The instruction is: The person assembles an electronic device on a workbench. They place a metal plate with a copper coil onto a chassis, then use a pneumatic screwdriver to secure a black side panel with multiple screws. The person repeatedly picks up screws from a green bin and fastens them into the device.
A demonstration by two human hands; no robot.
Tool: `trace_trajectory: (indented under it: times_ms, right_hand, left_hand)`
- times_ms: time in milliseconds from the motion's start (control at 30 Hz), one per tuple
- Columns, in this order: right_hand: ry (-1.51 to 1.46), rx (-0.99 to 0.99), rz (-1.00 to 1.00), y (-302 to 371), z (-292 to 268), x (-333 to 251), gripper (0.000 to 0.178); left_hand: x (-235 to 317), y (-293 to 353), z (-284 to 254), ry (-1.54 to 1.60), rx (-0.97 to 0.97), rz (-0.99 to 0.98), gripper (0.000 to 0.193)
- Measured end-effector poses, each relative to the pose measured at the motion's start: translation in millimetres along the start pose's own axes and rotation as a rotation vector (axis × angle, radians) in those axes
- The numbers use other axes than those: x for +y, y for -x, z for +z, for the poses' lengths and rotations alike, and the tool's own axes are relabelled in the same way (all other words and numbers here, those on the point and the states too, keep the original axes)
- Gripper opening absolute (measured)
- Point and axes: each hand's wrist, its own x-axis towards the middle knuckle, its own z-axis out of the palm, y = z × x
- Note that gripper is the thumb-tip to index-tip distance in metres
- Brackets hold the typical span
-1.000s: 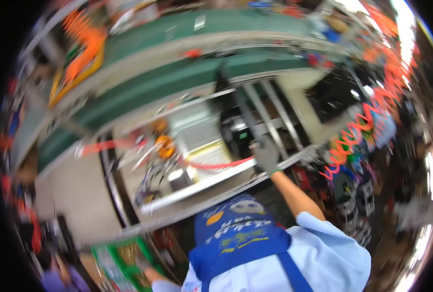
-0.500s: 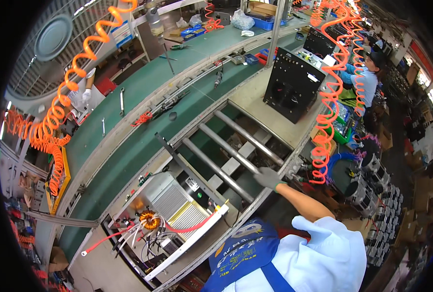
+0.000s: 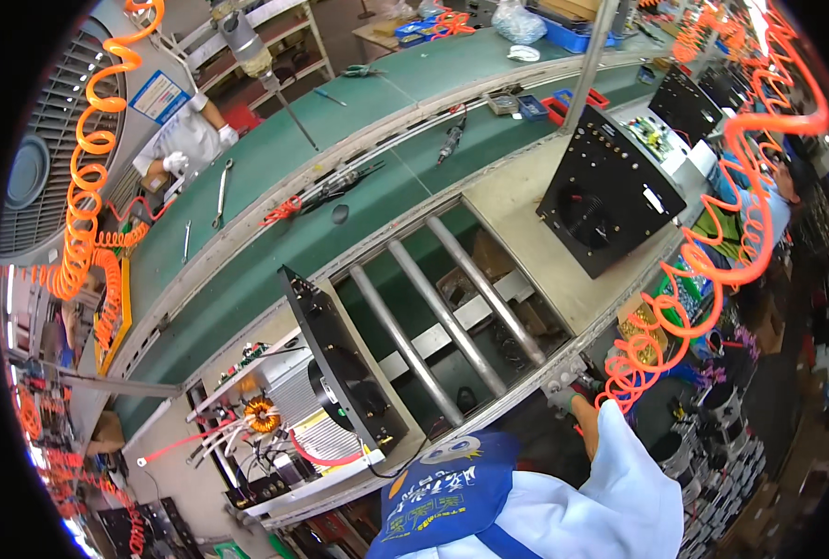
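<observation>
From my remote post I saw the right hand [image 3: 563, 390] beside the conveyor rail [image 3: 619, 296], its grasp unclear; the left hand was out of view. The orange coiled hose [image 3: 776, 123] hung just beside it, probably light and springy, best taken at its bottom end.

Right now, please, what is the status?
Left hand out of view. Grey-gloved right hand by the metal rail, grip unclear. Orange coiled hose hangs close, possibly obstructing.
</observation>
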Motion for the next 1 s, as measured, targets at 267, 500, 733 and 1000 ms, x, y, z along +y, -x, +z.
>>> trace_trajectory:
  times_ms: [267,500,733,1000]
  right_hand:
    - [0.136,-0.315,-0.058,2.5,-25.2,28.7,0.016]
    - [0.588,-0.317,-0.222,168.5,-71.5,-36.6,0.033]
    - [0.338,-0.186,-0.625,301.3,-28.0,-145.4,0.059]
    - [0.313,-0.168,-1.263,315.8,70.0,-232.0,0.057]
  left_hand:
    - [-62.5,9.5,186.4,-0.043,-0.273,-0.15,0.023]
    - [-125.9,30.4,298.1,-0.337,-0.352,-0.15,0.037]
    - [-186.9,59.2,385.7,-0.521,-0.666,-0.306,0.036]
    - [-219.6,84.3,397.4,-0.418,-0.633,-0.403,0.032]
